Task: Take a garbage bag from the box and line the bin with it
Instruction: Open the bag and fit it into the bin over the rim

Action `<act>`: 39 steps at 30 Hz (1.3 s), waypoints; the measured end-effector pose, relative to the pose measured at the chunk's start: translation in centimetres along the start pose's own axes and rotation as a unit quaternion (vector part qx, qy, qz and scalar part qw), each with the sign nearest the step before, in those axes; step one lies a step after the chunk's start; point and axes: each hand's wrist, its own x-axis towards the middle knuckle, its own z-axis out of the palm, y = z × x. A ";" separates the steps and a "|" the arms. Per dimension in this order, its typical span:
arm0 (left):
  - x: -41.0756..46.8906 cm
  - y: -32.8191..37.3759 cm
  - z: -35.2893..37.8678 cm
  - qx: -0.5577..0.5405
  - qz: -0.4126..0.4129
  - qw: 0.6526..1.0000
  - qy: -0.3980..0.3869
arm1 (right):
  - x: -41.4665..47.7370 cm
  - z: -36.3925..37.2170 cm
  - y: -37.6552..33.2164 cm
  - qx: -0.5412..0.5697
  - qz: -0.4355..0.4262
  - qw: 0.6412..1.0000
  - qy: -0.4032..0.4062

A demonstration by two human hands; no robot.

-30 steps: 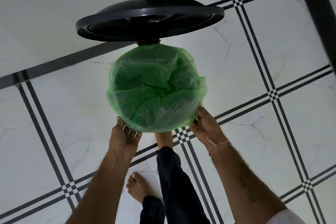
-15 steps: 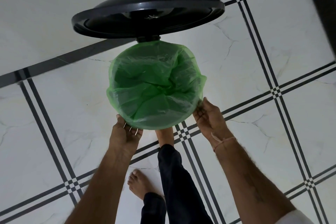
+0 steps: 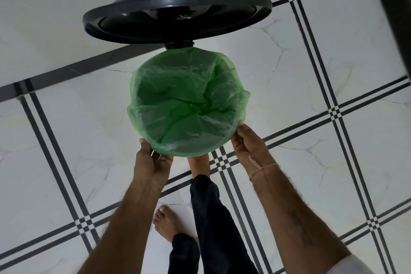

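A green garbage bag (image 3: 186, 104) is spread inside a round bin, its edge folded over the rim all the way round; the bin's body is hidden under the plastic. The black lid (image 3: 178, 13) stands raised behind the bin on its hinge. My left hand (image 3: 152, 162) is at the near left of the rim, fingers curled under the bag's folded edge. My right hand (image 3: 250, 142) is at the near right, fingers pinching the bag's edge. The garbage bag box is not in view.
White marble floor tiles with black line borders (image 3: 333, 111) lie all around. One bare foot (image 3: 200, 164) reaches under the bin's front, the other bare foot (image 3: 165, 222) stands behind it. A white wall with a dark skirting (image 3: 66, 71) runs behind the bin.
My right hand has slid a little up and right along the rim, pulling the bag's edge. The left hand has stayed at the near left of the rim.
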 end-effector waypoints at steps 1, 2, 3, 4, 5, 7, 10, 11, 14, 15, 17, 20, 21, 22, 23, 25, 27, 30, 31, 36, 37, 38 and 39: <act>-0.1 0.0 0.1 0.009 0.000 1.000 0.004 | -0.3 0.1 0.0 -0.023 0.008 1.000 0.010; -0.3 -0.1 0.2 0.022 -0.002 1.000 0.009 | -0.6 0.2 0.0 -0.053 0.014 0.998 0.018; -0.4 -0.2 0.4 0.035 -0.005 0.999 0.013 | -0.7 0.3 -0.1 -0.072 0.016 0.997 0.026; -0.6 -0.3 0.5 0.044 -0.010 0.999 0.014 | -0.7 0.5 -0.1 -0.075 0.017 0.997 0.029; -0.7 -0.3 0.5 0.046 -0.014 0.999 0.015 | -0.9 0.7 -0.1 -0.063 0.015 0.998 0.025; -0.8 -0.4 0.5 0.039 -0.010 0.999 0.019 | -1.1 1.4 -0.1 -0.033 0.019 0.999 0.020; -0.9 -0.5 0.6 0.039 -0.002 0.999 0.021 | -1.6 2.2 -0.1 -0.028 0.056 0.998 0.018; -1.0 -0.5 0.8 0.043 0.001 0.999 0.020 | -1.5 2.3 -0.2 -0.044 0.063 0.997 0.019; -1.4 -0.6 1.1 0.061 0.008 0.997 0.052 | -1.1 1.8 -0.2 -0.095 0.069 0.993 0.022; -1.5 -0.5 1.1 0.064 0.008 0.996 0.065 | -1.0 1.4 -0.2 -0.108 0.066 0.992 0.025; -1.6 -0.2 1.0 0.086 0.009 0.993 0.079 | -1.1 0.8 -0.4 -0.133 0.060 0.989 0.026; -1.9 0.5 1.0 0.148 0.012 0.984 0.103 | -1.3 0.4 -1.1 -0.162 0.054 0.985 0.019; -1.9 0.6 1.2 0.169 0.020 0.978 0.119 | -1.5 0.6 -1.5 -0.182 0.044 0.982 0.027; -2.1 0.8 1.5 0.190 0.034 0.970 0.146 | -2.0 1.0 -1.8 -0.217 0.023 0.975 0.050; -2.4 1.0 1.8 0.214 0.064 0.957 0.185 | -2.2 1.5 -2.1 -0.266 -0.015 0.960 0.091; -3.5 1.8 3.0 0.256 0.166 0.921 0.243 | -2.9 2.7 -2.8 -0.341 -0.142 0.911 0.182; -5.4 3.4 5.1 0.266 0.273 0.897 0.224 | -4.5 4.9 -4.2 -0.342 -0.295 0.878 0.161; -8.0 6.6 8.9 0.224 0.358 0.902 0.094 | -7.5 9.8 -7.9 -0.240 -0.393 0.887 -0.010; -9.0 7.7 10.2 0.218 0.367 0.903 0.042 | -8.2 11.4 -9.2 -0.232 -0.402 0.884 -0.048; -12.3 10.6 14.4 0.264 0.330 0.900 -0.111 | -10.5 15.6 -13.1 -0.284 -0.384 0.867 -0.143; -12.8 10.8 14.5 0.280 0.324 0.896 -0.116 | -10.9 15.6 -13.3 -0.296 -0.377 0.866 -0.142; -13.3 10.8 14.4 0.295 0.325 0.890 -0.123 | -11.2 15.4 -13.2 -0.305 -0.371 0.867 -0.135; -13.4 10.8 13.9 0.312 0.335 0.881 -0.122 | -11.3 15.0 -13.1 -0.314 -0.365 0.868 -0.125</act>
